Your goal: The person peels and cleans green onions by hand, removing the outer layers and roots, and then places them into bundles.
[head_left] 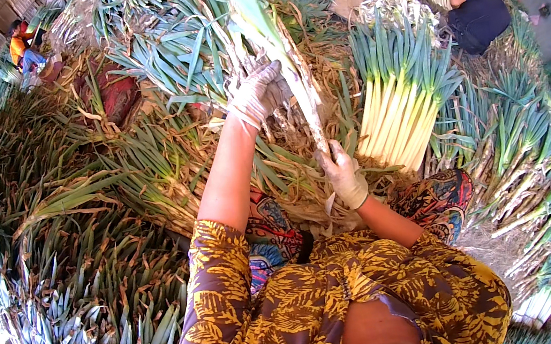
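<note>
Left hand (259, 95): thin pale glove; closed about the upper shaft of one leek, below the green leaves. Right hand (343, 178): matching glove; lower and nearer the body, fingers gathered at the root end of the same stalk. Hands apart from each other, joined by the leek.

Leek (310, 112), one: slanting between the hands, leaves up and away, root end toward the body; brownish outer skin along the shaft. Step in hand, as judged: stripping that skin. Next move seems to call for a firm left hold while the right pulls the dry layer free without snapping the shaft.

Just right of the right hand: clean bundle (399, 109), pale shafts laid side by side, green tops away. Beyond the left hand: leafy heap (178, 55), untrimmed. Left of both hands: large dense stack (93, 275), leaf tips outward. Farther right: row of unpeeled stalks (519, 173).

Outermost: person in a dark shirt (481, 15), far right; person in orange (21, 47), far left.
</note>
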Tool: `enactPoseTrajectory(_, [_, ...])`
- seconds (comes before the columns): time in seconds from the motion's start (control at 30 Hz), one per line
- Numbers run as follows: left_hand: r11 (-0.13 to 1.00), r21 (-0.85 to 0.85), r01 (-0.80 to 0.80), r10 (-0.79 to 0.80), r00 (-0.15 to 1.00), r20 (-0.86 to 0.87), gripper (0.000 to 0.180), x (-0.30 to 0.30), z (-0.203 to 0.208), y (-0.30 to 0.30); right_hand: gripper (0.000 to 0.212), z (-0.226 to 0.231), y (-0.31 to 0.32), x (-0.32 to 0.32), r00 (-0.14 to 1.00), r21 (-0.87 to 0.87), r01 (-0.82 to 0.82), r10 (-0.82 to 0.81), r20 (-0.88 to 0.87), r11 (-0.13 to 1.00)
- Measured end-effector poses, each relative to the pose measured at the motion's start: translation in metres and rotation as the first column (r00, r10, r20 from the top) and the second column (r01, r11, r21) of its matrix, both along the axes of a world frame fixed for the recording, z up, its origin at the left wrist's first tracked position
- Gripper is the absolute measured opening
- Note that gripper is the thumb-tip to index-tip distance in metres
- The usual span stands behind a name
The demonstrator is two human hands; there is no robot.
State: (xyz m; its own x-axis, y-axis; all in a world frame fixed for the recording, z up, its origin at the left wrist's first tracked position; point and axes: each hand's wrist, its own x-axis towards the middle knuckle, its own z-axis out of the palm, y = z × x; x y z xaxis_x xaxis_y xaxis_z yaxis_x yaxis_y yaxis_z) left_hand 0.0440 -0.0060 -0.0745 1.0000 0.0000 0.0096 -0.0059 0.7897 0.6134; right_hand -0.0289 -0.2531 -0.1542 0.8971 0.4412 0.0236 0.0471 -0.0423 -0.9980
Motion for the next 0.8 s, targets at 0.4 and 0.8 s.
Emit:
enactPoseTrajectory(0.4, [0.981,0.031,-0.19,0.179,0.96,0.216,0.039,-0.027,0.053,0.007,0.039,0.158,0.116,0.099,0.809,-0.151,-0.076,0.15,0.569,0.986])
enactPoseTrajectory(0.8, [0.786,-0.21,-0.582,0.593,0.805,-0.013,0.022,-0.035,0.026,0.113,0.017,0.049,0.089,0.062,0.961,0.165,-0.126,0.162,-0.225,0.978])
